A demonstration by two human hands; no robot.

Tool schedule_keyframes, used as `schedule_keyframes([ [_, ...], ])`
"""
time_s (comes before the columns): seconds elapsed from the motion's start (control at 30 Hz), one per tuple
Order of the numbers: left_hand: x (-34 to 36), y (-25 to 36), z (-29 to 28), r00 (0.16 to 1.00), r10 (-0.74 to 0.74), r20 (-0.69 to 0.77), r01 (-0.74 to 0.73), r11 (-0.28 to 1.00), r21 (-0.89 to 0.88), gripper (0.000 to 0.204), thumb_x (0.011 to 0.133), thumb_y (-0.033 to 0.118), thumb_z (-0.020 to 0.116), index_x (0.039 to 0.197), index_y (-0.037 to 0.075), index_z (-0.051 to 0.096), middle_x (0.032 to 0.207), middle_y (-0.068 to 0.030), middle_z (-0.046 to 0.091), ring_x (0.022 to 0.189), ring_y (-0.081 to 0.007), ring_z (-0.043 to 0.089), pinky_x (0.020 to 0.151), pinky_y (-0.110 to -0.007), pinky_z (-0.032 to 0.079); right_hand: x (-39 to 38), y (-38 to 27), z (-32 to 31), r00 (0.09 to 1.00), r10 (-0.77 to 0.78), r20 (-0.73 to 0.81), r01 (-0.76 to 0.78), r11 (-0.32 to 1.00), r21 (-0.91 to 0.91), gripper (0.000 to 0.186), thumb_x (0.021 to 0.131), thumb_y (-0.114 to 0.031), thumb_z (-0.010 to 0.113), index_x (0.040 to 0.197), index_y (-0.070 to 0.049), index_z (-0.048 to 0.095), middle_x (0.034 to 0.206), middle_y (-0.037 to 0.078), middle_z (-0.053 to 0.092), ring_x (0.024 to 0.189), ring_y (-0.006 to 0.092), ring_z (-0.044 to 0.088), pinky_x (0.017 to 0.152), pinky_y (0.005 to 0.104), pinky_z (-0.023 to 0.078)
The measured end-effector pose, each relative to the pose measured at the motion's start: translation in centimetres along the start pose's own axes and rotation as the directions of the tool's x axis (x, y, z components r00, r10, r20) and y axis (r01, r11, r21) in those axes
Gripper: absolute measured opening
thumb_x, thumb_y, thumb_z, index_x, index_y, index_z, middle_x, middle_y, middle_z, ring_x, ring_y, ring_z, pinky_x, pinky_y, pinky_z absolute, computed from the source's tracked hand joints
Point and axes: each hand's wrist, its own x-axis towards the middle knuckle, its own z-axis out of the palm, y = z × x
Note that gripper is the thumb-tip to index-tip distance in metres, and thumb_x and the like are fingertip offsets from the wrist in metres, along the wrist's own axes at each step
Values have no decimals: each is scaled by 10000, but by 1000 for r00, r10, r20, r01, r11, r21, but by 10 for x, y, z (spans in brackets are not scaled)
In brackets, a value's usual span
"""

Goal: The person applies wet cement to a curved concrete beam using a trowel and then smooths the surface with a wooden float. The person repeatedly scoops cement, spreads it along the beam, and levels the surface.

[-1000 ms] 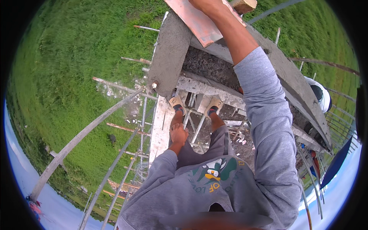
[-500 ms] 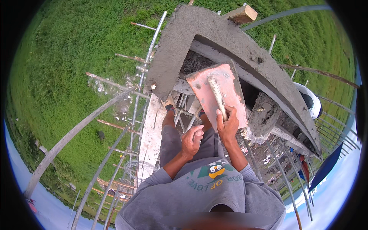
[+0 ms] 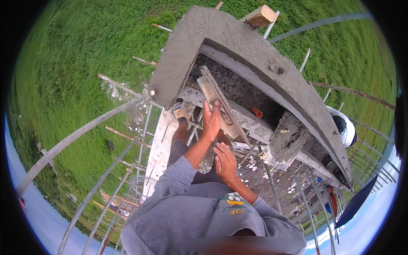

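Head view. Gripped in left hand (image 3: 211, 123): float (image 3: 225, 105), tilted nearly edge-on, at near side of grey ledge (image 3: 250, 44), left of orange pipe (image 3: 257, 112). Contact with ledge: cannot tell. Exact hold on float: partly hidden. Right hand (image 3: 226, 162): open, with fingers slightly bent, just near of float, apparently empty.

Risks, judged: dropping float toward rubble (image 3: 250, 172), from a loosened left grip without right-hand support; gouging damp-looking ledge, from swinging float far edge-first; knocking pipe, from swinging right; losing footing at sandal (image 3: 181, 111), from overreaching.
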Motion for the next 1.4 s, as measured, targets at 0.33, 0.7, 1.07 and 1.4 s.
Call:
schedule_keyframes([
  [0.33,73,7,96,986,149,-76,-163,957,-239,282,1112,327,485,1190,62,424,937,-56,554,678,-115,542,577,-304,497,-50,170,71,424,873,242,-722,487,-492,1494,597,-721,868,1649,-126,-11,1543,362,342,1313,501,538,1060,521,493],
  [0.7,101,2,128,983,98,-157,-145,935,-324,556,1103,366,499,1427,-32,285,961,-79,549,667,-116,527,580,-307,496,-39,184,72,474,857,204,-677,503,-538,1424,630,-646,886,1648,-156,19,1507,347,370,1260,497,574,1018,507,525],
  [1.07,105,5,136,975,33,-221,-116,920,-374,600,1095,353,518,1522,56,219,1042,-75,560,708,-133,528,609,-307,489,-41,181,67,472,860,196,-731,505,-459,1378,647,-574,906,1639,-171,39,1437,328,402,1226,502,577,1013,539,514],
  [1.4,150,-95,83,919,-281,-278,157,906,-394,343,1083,341,541,1329,143,408,985,-49,525,670,-139,488,565,-327,474,-36,170,57,470,857,212,-738,513,-439,1372,651,-568,909,1641,-186,38,1424,310,410,1230,491,579,1021,531,509],
])
